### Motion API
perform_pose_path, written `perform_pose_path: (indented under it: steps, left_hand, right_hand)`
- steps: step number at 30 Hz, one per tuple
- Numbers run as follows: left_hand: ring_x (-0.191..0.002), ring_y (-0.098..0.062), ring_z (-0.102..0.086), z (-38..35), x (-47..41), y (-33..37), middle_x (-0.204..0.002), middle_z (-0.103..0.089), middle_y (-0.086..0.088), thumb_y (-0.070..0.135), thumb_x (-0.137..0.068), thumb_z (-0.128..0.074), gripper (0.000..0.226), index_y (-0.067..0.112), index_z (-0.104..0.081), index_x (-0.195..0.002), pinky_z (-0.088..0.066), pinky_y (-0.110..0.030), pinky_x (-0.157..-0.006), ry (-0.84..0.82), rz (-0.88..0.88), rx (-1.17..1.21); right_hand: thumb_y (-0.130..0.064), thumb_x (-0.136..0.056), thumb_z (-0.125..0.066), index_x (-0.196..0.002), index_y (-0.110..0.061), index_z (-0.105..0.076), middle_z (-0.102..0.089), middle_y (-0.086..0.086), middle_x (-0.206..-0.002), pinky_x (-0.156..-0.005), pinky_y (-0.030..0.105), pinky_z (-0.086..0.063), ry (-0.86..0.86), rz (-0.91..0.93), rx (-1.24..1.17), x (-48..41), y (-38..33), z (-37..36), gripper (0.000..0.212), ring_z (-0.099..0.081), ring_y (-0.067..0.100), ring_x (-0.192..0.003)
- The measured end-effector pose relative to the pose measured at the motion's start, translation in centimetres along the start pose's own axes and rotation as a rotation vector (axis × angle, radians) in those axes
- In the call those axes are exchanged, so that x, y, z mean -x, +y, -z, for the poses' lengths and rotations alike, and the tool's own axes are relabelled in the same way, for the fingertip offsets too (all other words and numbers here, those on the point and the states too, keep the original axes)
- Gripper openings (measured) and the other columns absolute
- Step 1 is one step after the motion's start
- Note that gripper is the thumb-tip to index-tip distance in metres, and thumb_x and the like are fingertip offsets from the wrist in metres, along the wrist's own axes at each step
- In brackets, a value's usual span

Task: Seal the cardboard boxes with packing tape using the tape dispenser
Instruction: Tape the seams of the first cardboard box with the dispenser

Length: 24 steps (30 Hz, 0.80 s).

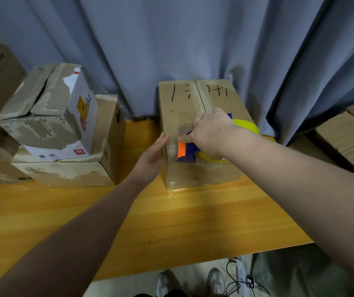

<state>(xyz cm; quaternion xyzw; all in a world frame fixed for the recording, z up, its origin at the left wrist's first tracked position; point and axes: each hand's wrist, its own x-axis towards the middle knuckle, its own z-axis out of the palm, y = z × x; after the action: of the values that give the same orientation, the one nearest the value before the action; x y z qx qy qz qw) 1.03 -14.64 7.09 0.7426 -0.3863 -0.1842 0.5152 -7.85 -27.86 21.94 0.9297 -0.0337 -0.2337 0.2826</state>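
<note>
Cardboard box (pixel 176 108) sits on table (pixel 171 221); left hand (pixel 152 157), fingers straight, presses flat against its left side, likely bracing it. Right hand (pixel 212 133) curls round tape dispenser (pixel 188 150), held on the box top near the front edge, presumably to lay tape.

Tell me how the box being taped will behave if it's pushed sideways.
The cardboard box probably slides rather than tips: it sits broad and flat on the smooth wooden table. The left hand braces its side, suggesting it shifts easily.
</note>
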Motion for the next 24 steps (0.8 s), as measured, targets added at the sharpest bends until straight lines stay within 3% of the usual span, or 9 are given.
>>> perform_pose_path:
  steps: [2,4,11,15,17,20,22,24]
  left_hand:
    - [-0.145,-0.011,-0.006,0.5,-0.4,0.1,-0.156,-0.015,0.004,-0.009,-0.086,-0.054,0.075,0.023,-0.027,-0.148,-0.008,-0.028,-0.117,-0.123,-0.068,-0.249]
    - [-0.146,-0.016,-0.003,0.7,-1.2,-0.7,-0.158,-0.011,0.0,0.001,-0.087,-0.06,0.075,0.022,-0.023,-0.149,-0.001,-0.03,-0.116,-0.136,-0.106,-0.444]
    - [-0.146,-0.017,-0.003,-0.5,-2.1,-2.1,-0.159,-0.01,0.002,0.038,-0.08,-0.071,0.095,0.019,-0.012,-0.151,-0.001,-0.038,-0.119,-0.081,-0.192,-0.88]
    - [-0.144,-0.016,0.007,-0.7,-2.5,-2.6,-0.16,-0.004,0.0,0.049,-0.076,-0.071,0.107,0.02,0.0,-0.149,0.003,-0.043,-0.119,-0.105,-0.205,-0.925]
    - [-0.144,-0.015,0.008,-0.2,-2.7,-2.4,-0.159,-0.002,0.003,0.053,-0.076,-0.068,0.104,0.021,-0.002,-0.15,0.005,-0.043,-0.118,-0.114,-0.214,-0.954]
    - [-0.145,-0.017,-0.009,0.6,-2.5,-1.4,-0.153,-0.011,0.006,0.049,-0.086,-0.056,0.078,0.02,-0.02,-0.149,-0.003,-0.04,-0.118,-0.073,-0.282,-0.967]
    - [-0.136,-0.025,-0.038,1.0,-2.0,-0.9,-0.143,-0.044,-0.005,0.036,-0.087,-0.058,0.056,0.01,-0.048,-0.136,-0.023,-0.041,-0.112,-0.005,-0.399,-0.943]
    - [-0.117,-0.028,-0.059,0.8,-1.5,-0.6,-0.119,-0.066,-0.01,0.023,-0.08,-0.07,0.038,0.005,-0.066,-0.114,-0.041,-0.042,-0.101,0.069,-0.495,-0.946]
  right_hand:
    - [-0.024,-0.093,-0.059,-0.145,-0.038,-0.031,-0.045,0.01,-0.133,-0.092,0.041,-0.036,-0.01,0.007,-0.009,-0.1,0.1,0.1,0.06,-0.046,0.031,-0.121]
    - [-0.024,-0.092,-0.06,-0.144,-0.039,-0.033,-0.046,0.009,-0.131,-0.091,0.041,-0.037,-0.009,0.016,-0.011,-0.2,0.2,0.2,0.06,-0.047,0.03,-0.121]
    - [-0.025,-0.09,-0.062,-0.145,-0.041,-0.028,-0.044,0.008,-0.13,-0.091,0.041,-0.037,-0.05,0.059,-0.028,-0.5,0.8,0.7,0.066,-0.047,0.029,-0.12]
    - [-0.024,-0.09,-0.063,-0.145,-0.04,-0.027,-0.045,0.007,-0.128,-0.091,0.041,-0.038,-0.057,0.069,-0.015,-0.8,0.9,0.7,0.067,-0.047,0.028,-0.118]
    - [-0.024,-0.089,-0.064,-0.146,-0.041,-0.026,-0.044,0.007,-0.13,-0.092,0.042,-0.039,-0.062,0.07,-0.005,-0.8,1.0,0.8,0.07,-0.047,0.028,-0.12]
    - [-0.023,-0.088,-0.066,-0.147,-0.043,-0.022,-0.043,0.006,-0.133,-0.093,0.042,-0.039,-0.07,0.073,-0.001,-0.9,1.1,0.7,0.076,-0.046,0.028,-0.121]
    - [-0.023,-0.087,-0.064,-0.147,-0.042,-0.023,-0.045,0.005,-0.13,-0.091,0.041,-0.039,-0.06,0.081,-0.004,-0.9,1.2,0.7,0.075,-0.048,0.027,-0.119]
    - [-0.023,-0.086,-0.061,-0.144,-0.035,-0.028,-0.048,0.003,-0.116,-0.089,0.04,-0.039,-0.048,0.08,-0.023,-0.8,1.2,0.7,0.067,-0.051,0.027,-0.111]
